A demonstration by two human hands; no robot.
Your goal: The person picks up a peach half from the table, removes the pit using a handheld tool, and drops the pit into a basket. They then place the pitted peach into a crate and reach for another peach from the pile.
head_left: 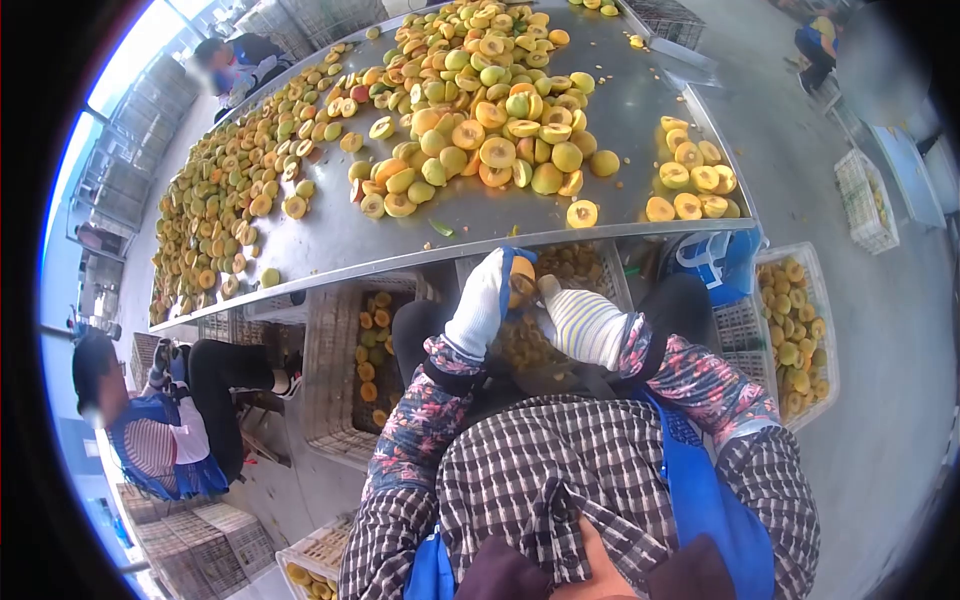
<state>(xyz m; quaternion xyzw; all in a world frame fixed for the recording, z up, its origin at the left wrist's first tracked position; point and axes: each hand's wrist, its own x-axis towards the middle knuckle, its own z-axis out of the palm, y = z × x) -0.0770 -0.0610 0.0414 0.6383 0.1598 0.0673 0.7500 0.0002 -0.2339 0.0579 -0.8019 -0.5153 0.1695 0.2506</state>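
My left hand (482, 302), in a white glove with blue at the fingers, is closed around a halved peach (521, 278), its cut face turned toward my right hand. In a striped glove, my right hand (588, 324) is curled close beside the fruit, with the thumb pointing at it. Whatever its fingers hold is hidden. Below both hands, between my knees, sits a container of small brownish pieces (572, 262). Just beyond my hands runs the front edge of a metal table (330, 225), bearing a large heap of halved peaches (500, 150).
A smaller group of peach halves (690, 178) lies at the table's right corner. Below it hangs a blue bucket (735, 270). Crates of halves stand to my right (822, 300) and left (330, 350). One person (165, 440) sits at left, another (240, 70) across the table.
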